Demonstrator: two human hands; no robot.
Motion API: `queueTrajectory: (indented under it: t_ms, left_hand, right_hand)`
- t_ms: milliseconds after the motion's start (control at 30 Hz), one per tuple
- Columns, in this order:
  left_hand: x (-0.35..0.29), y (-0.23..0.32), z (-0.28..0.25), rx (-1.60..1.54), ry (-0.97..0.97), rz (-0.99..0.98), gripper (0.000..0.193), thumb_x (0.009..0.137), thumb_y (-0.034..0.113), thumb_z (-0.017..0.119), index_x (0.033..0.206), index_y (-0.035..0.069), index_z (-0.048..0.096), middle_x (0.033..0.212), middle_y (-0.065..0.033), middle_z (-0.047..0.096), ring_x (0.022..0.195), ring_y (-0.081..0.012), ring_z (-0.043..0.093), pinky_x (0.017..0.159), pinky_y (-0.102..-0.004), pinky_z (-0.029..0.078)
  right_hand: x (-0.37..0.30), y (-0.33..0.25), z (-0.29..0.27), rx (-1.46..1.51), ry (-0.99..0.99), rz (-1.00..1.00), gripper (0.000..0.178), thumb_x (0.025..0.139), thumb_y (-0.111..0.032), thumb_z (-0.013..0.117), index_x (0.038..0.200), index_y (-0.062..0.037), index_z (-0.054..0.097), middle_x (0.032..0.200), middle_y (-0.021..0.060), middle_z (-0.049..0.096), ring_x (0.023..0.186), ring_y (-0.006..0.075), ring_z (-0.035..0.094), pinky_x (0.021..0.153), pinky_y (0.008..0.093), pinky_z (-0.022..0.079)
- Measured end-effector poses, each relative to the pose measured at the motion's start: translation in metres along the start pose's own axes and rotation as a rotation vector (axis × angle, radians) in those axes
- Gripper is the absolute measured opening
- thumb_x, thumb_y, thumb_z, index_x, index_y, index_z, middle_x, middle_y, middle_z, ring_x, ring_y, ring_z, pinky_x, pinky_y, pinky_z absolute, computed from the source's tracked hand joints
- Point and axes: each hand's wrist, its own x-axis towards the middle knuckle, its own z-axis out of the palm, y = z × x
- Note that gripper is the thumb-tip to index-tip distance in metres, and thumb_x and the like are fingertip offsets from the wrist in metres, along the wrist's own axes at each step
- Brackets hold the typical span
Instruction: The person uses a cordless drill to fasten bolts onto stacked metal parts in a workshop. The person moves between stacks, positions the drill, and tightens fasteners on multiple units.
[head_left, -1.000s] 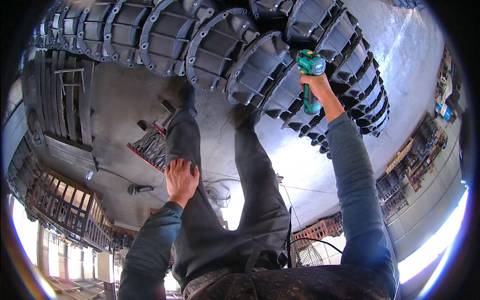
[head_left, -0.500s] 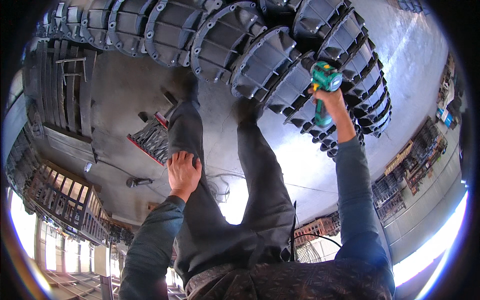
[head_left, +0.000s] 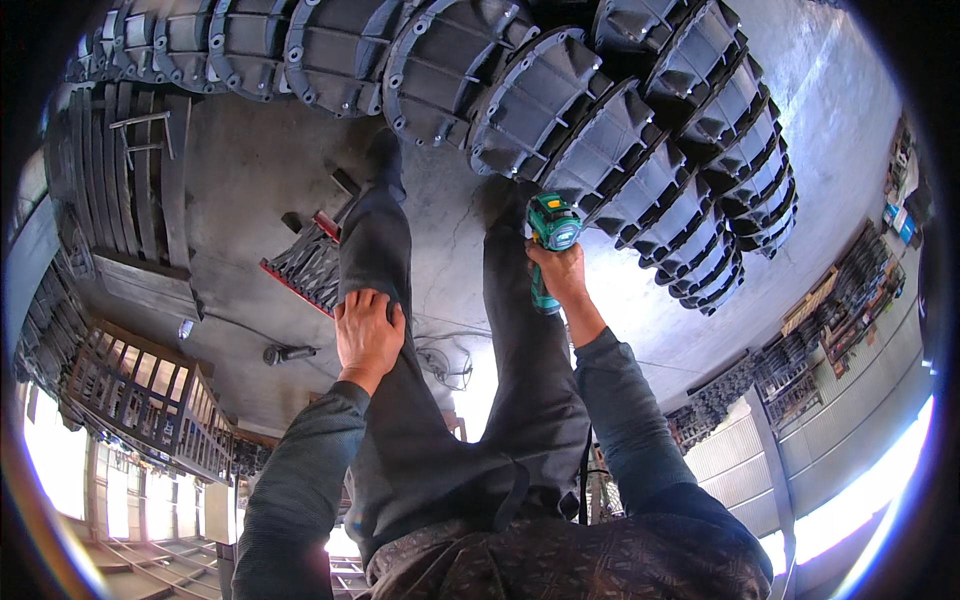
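Near the dark-grey ribbed housings (head_left: pixel 537 100), your right hand (head_left: pixel 562 272) clamped its fingers round a green pistol-shaped drill (head_left: pixel 553 228); your left hand (head_left: pixel 370 332) lay farther off, fingers together.

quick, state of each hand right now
Left hand: open, resting on the dark cloth trousers.
Right hand: closed, holding the green pistol-shaped power tool.

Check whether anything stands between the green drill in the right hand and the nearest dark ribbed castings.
Nothing visible does. The right hand holds the green drill by the near edge of the dark ribbed castings; the right trouser leg lies to its left, not between. One view cannot settle depth.
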Motion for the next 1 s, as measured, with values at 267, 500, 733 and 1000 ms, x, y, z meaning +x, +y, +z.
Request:
queueTrajectory:
  t_ms: [267,500,733,1000]
  left_hand:
    - [0.0,-0.012,0.001,0.014,0.059,0.054,0.022,0.093,0.03,0.068,0.097,0.008,0.072,0.108,-0.0067,0.067,0.11,-0.0295,0.059,0.094,-0.0472,0.047]
    - [0.003,-0.018,-0.005,0.008,0.031,0.061,0.021,0.094,0.028,0.068,0.099,0.008,0.072,0.11,-0.0063,0.067,0.11,-0.0294,0.059,0.096,-0.0471,0.046]
    - [0.008,-0.021,-0.013,0.006,-0.015,0.056,0.02,0.095,0.027,0.068,0.1,0.008,0.07,0.112,-0.0062,0.068,0.111,-0.0303,0.059,0.098,-0.0479,0.046]
    - [0.01,-0.025,-0.018,0.012,-0.011,0.073,0.021,0.095,0.027,0.069,0.1,0.008,0.071,0.111,-0.0065,0.068,0.112,-0.0303,0.059,0.097,-0.0477,0.046]
  right_hand:
    - [0.005,-0.004,0.022,0.291,0.09,-0.014,0.018,0.085,-0.005,0.075,0.102,0.0002,0.072,0.085,0.0076,0.072,0.065,0.0194,0.069,0.064,0.0339,0.056]
    - [0.007,-0.032,0.011,0.59,-0.006,0.164,0.025,0.084,-0.002,0.073,0.109,-0.0016,0.067,0.089,0.0081,0.07,0.067,0.0204,0.068,0.066,0.0354,0.056]
    - [0.01,-0.035,0.015,0.477,0.07,0.24,0.025,0.082,0.0,0.072,0.107,-0.0017,0.067,0.086,0.0079,0.068,0.067,0.0219,0.069,0.065,0.0359,0.056]
    - [0.012,-0.03,0.018,0.234,0.111,0.273,0.019,0.084,-0.01,0.074,0.102,-0.0017,0.072,0.079,0.009,0.074,0.07,0.0204,0.072,0.067,0.0375,0.056]
